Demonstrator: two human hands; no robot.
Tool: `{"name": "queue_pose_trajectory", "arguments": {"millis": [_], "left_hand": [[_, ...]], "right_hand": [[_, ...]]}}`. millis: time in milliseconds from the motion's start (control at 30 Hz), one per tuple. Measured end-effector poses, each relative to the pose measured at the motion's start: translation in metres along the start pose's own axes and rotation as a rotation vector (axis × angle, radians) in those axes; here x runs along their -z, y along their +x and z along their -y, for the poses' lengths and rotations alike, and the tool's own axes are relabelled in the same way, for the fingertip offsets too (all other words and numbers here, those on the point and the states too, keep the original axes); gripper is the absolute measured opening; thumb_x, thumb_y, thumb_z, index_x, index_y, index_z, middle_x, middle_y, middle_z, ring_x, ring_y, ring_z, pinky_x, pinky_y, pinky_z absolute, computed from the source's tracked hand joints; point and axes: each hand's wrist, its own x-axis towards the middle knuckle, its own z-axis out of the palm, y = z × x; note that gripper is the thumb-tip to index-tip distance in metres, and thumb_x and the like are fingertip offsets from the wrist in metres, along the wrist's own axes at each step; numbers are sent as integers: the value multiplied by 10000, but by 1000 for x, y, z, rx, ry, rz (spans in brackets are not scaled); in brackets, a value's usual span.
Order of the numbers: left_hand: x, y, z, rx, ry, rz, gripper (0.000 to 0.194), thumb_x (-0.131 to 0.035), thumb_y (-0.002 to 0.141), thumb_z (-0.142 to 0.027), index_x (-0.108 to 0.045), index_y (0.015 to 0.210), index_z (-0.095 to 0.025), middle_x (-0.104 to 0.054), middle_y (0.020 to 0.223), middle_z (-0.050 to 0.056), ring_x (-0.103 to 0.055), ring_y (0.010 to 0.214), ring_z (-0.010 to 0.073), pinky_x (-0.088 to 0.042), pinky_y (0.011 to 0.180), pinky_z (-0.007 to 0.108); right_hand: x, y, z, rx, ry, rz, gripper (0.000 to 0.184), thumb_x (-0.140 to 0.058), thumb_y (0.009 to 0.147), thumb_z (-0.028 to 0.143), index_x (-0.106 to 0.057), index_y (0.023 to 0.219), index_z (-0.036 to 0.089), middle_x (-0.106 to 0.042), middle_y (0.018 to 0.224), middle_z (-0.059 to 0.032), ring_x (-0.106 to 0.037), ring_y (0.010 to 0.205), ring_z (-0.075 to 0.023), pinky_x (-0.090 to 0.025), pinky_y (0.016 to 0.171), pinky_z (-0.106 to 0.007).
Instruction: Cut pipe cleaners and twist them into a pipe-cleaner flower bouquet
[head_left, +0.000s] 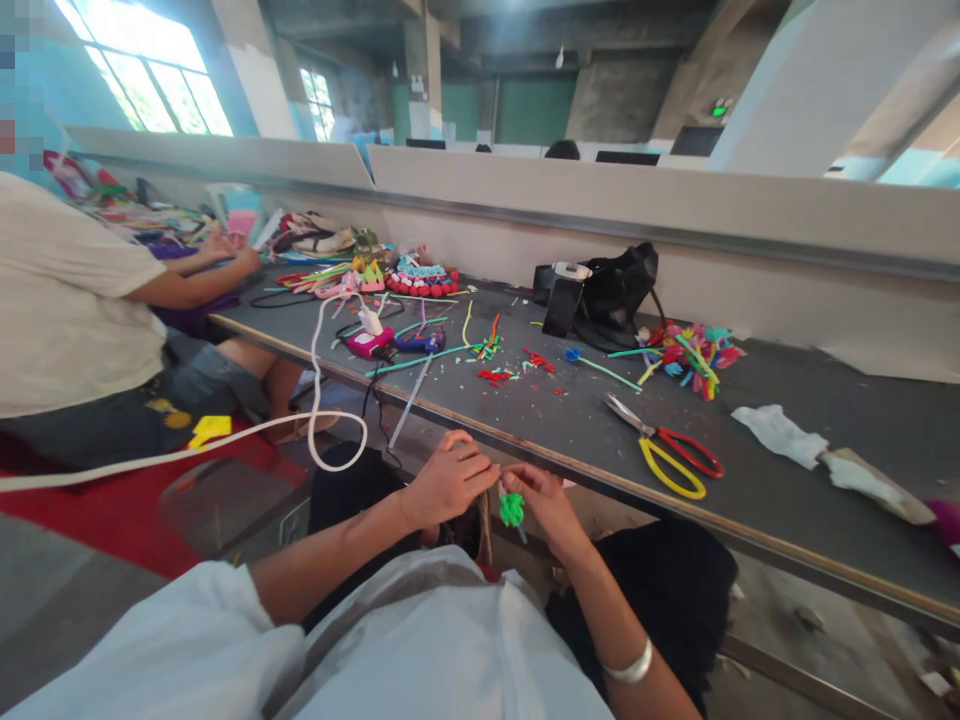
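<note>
Just off the table's front edge, above my lap, both hands come together. My right hand (541, 497) is closed, its thumb and fingers pinching a small bright green fuzzy flower (512, 510) that looks made of pipe cleaner. A thin stem pokes out below the flower. My left hand (452, 480) is closed beside it, fingers curled and tips close to the flower's upper side; what they hold is hidden. On the table, scissors (664, 450) with one red and one yellow handle lie partly open. A blue-tipped green pipe cleaner (600, 370) lies behind them.
Red and green clippings (495, 377), a pink glue gun (370, 343) and a blue one (421, 342) lie on the dark table (555, 430). A white cable (315, 380) loops past the edge. Colourful flowers (697, 355) and a black bag (619, 290) stand behind. A co-worker (75, 290) sits left.
</note>
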Motion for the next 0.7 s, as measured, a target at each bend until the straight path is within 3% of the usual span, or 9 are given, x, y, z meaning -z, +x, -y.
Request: {"name": "queue_pose_trajectory", "arguments": {"millis": [133, 333, 500, 700], "left_hand": [[3, -2, -1, -51, -4, -15, 186, -472, 953, -154, -635, 1028, -203, -691, 837, 9, -569, 825, 149, -331, 976, 400], [7, -4, 0, -99, 25, -17, 179, -501, 950, -154, -621, 1069, -212, -704, 918, 12, -558, 910, 162, -310, 993, 401], [3, -5, 1, -81, 34, 27, 188, -480, 956, -167, -622, 1073, -208, -693, 902, 21, -545, 907, 172, -313, 989, 403], [-4, 1, -2, 59, -119, 186, 210, -433, 942, -163, -643, 946, -173, -649, 805, 44, -543, 793, 173, -346, 905, 386]], "right_hand": [[-3, -4, 1, -97, 120, 132, 410, -700, 766, 581, -702, 798, 172, -654, 714, -32, -560, 632, -146, -445, 603, -250], [-6, -8, 7, -144, 218, 214, 403, -687, 776, 577, -679, 736, 176, -637, 695, -27, -556, 620, -147, -469, 617, -275], [-6, -7, 5, -61, 170, 150, 334, -693, 792, 514, -661, 738, 185, -634, 717, -29, -559, 637, -148, -469, 646, -277], [-6, -5, 2, 128, -96, 7, 240, -667, 819, 406, -688, 698, 200, -640, 686, -10, -568, 686, -174, -448, 697, -292]]}}
